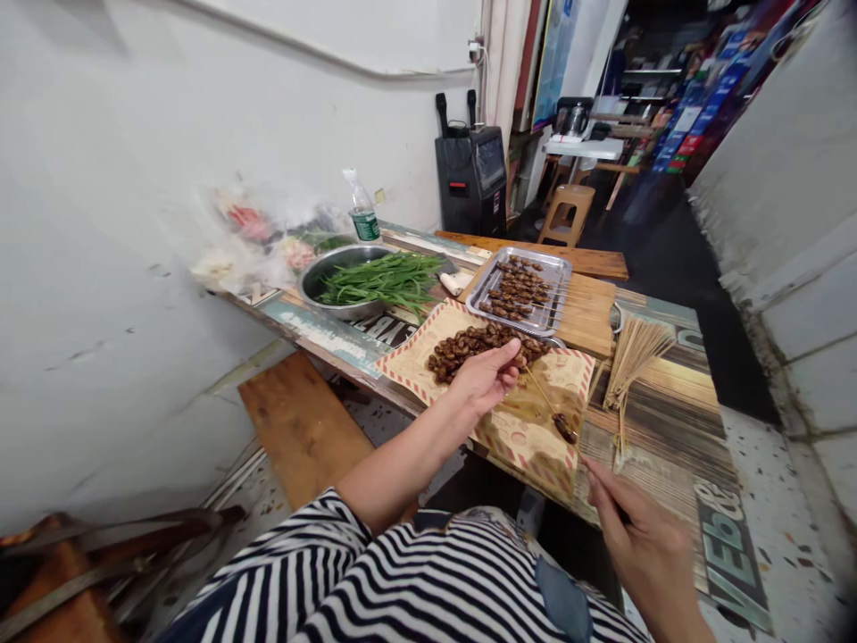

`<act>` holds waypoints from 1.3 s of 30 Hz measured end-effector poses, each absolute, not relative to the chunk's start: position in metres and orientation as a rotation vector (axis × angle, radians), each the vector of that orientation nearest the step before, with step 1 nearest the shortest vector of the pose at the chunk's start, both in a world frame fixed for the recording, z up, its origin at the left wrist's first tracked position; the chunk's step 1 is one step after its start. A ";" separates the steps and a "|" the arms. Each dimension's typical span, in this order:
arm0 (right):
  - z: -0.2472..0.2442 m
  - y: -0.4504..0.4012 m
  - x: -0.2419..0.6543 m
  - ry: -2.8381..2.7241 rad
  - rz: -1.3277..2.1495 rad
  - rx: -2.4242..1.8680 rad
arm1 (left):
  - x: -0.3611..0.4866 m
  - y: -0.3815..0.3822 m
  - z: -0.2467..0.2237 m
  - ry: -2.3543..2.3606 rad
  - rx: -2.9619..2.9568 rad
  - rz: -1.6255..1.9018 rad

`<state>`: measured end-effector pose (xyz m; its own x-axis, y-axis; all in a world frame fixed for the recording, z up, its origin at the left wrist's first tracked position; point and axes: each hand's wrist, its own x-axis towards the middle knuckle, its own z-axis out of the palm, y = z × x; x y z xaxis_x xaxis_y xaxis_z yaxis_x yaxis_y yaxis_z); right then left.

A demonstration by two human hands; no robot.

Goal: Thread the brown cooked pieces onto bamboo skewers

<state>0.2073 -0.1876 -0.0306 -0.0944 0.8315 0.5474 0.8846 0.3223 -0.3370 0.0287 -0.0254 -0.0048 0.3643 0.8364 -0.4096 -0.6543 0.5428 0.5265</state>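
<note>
My right hand (633, 518) grips the lower end of a thin bamboo skewer (539, 390). A dark brown, glossy silkworm pupa (564, 429) is threaded on the skewer, close to that hand. At the skewer's far end, my left hand (486, 379) is closed, thumb against fingers, on what looks like another brown pupa, mostly hidden by the fingers. Just beyond the left hand lies a pile of pupae (461, 350) on a paper sheet (528, 446) with a red striped border, wet in places.
Behind the paper, a metal tray (562, 265) of loaded skewers rests on a wooden board (593, 313). Bare skewers (633, 357) lie to the right. On the left are a steel bowl (348, 310) of green vegetables, a plastic bottle (363, 214) and plastic bags (247, 232).
</note>
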 end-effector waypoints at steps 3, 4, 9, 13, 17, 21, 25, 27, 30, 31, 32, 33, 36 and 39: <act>-0.030 -0.188 0.207 -1.927 -0.108 -1.510 | 0.028 -0.025 -0.005 0.700 0.288 0.978; -0.030 -0.188 0.206 -1.930 -0.112 -1.510 | 0.028 -0.025 -0.005 0.701 0.287 0.978; -0.029 -0.188 0.206 -1.950 -0.168 -1.503 | 0.028 -0.026 -0.005 0.698 0.298 0.981; -0.029 -0.187 0.206 -1.935 -0.160 -1.501 | 0.027 -0.026 -0.006 0.689 0.310 0.984; -0.028 -0.187 0.204 -1.926 -0.109 -1.508 | 0.026 -0.025 -0.007 0.681 0.315 0.988; -0.026 -0.187 0.204 -1.925 -0.086 -1.527 | 0.026 -0.026 -0.007 0.677 0.324 0.996; -0.025 -0.187 0.204 -1.928 -0.088 -1.514 | 0.027 -0.026 -0.006 0.682 0.326 0.994; -0.026 -0.187 0.204 -1.931 -0.105 -1.514 | 0.027 -0.027 -0.005 0.693 0.324 0.999; -0.026 -0.189 0.204 -1.917 -0.126 -1.517 | 0.027 -0.027 -0.005 0.693 0.320 1.004; -0.026 -0.189 0.204 -1.913 -0.128 -1.512 | 0.027 -0.027 -0.006 0.689 0.320 1.001; -0.026 -0.189 0.204 -1.910 -0.128 -1.507 | 0.028 -0.027 -0.006 0.685 0.321 0.999; -0.026 -0.189 0.204 -1.906 -0.127 -1.504 | 0.028 -0.027 -0.006 0.683 0.322 0.998; -0.026 -0.189 0.205 -1.903 -0.104 -1.516 | 0.029 -0.027 -0.005 0.688 0.323 0.998; -0.028 -0.189 0.207 -1.908 -0.085 -1.522 | 0.029 -0.028 -0.004 0.694 0.323 0.997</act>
<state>0.2065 -0.1890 -0.0282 -0.0798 0.8371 0.5413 0.8820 0.3122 -0.3529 0.0294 -0.0280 -0.0041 0.3540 0.8526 -0.3845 -0.6564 0.5193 0.5472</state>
